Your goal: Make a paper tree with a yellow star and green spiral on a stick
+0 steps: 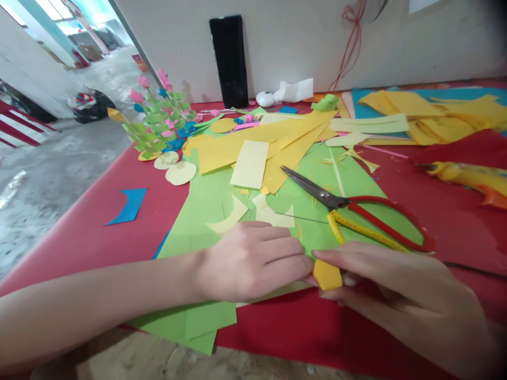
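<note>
A small piece of folded yellow paper [328,275], with angled corners, sits between my two hands above the table's front edge. My right hand [412,295] is closed, pinching it between thumb and fingers from the right. From the other side my left hand [257,261] meets its left edge with curled fingers closed; the fingertips are partly hidden. Scissors [325,197] with one red and one yellow handle lie just beyond my hands, blades pointing to the upper left. Pale yellow paper scraps [273,211] and a pale yellow rectangle [250,164] are near my left hand.
Green sheets [209,322] cover part of the red table [103,253]. Paper flowers [158,116] stand at the back left, near pale paper discs [181,172]. A black phone [229,60] leans on the wall. A yellow glue gun [467,173] lies at right.
</note>
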Demonstrator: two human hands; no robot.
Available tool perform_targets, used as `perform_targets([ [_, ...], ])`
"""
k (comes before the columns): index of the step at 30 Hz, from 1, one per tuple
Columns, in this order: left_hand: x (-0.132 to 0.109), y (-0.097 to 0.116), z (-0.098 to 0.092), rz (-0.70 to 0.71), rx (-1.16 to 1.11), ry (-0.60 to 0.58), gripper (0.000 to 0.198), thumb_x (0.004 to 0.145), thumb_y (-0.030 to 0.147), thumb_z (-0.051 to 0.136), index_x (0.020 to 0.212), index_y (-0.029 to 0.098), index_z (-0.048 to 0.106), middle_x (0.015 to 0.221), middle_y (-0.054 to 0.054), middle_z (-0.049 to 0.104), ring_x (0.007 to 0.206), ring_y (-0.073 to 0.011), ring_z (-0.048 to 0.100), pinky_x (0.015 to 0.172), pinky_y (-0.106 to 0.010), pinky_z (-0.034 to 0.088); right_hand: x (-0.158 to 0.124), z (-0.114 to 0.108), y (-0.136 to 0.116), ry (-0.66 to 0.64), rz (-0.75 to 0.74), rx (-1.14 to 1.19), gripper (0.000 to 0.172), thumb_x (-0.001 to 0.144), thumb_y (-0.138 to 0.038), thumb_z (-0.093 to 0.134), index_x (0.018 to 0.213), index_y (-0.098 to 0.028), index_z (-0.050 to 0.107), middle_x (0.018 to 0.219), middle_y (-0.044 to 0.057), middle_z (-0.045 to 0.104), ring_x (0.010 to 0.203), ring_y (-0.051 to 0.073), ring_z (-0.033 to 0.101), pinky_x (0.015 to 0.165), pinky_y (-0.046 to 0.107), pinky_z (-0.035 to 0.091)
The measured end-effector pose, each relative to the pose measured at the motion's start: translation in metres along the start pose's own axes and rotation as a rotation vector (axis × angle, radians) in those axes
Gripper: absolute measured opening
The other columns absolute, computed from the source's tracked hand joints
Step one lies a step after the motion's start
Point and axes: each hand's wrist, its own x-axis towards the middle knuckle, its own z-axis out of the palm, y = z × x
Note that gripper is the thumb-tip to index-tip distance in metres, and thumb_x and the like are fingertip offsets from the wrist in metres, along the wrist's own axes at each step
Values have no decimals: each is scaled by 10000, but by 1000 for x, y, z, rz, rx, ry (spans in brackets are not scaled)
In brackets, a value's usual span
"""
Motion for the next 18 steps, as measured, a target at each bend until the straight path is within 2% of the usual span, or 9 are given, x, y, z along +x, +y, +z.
perform_targets([
  [7, 0, 0, -1, 26, 3, -14, 159, 837, 211, 549, 703, 131, 580, 562, 1, 556, 523, -131, 464, 452, -272, 357, 8, -5, -3, 37, -106, -110, 255, 861, -317, 532, 824, -117, 686, 730, 11, 719, 665, 12, 655, 721, -25, 415],
  [13, -2, 1, -2, 71, 16, 8, 122, 823, 176, 555, 714, 129, 583, 549, 11, 545, 513, -127, 463, 441, -273, 349, 9, -4, -4, 15, -151, -75, 239, 870, -308, 518, 844, -127, 672, 717, 5, 707, 661, 18, 649, 710, -8, 435],
  [18, -2, 1, -2, 136, -24, 18, 198, 822, 159, 537, 634, 129, 594, 520, 6, 530, 502, -124, 461, 434, -279, 330, 12, -5, -5, -42, -200, -27, 191, 874, -262, 518, 829, -128, 647, 661, -22, 670, 601, -1, 621, 663, -25, 428],
])
